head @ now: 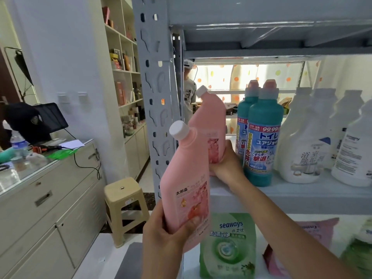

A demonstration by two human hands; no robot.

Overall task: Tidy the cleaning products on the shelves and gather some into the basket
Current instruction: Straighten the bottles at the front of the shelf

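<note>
My left hand [167, 234] grips the base of a pink bottle [185, 178] with a white cap, held tilted in the air in front of the grey shelf post [153, 77]. My right hand [225, 164] grips a second pink bottle [209, 121] at its lower part, at the left end of the middle shelf [281, 192]. Two teal bottles [261, 137] with pink caps stand just right of that hand. Several white bottles [306, 141] stand further right. No basket is in view.
On the lower shelf stand a green seaways pouch [227, 246] and a pink pouch [314, 230]. A beige plastic stool [124, 204] stands left of the rack. A cabinet counter [40, 178] runs along the left. Another person [189, 91] stands behind the rack.
</note>
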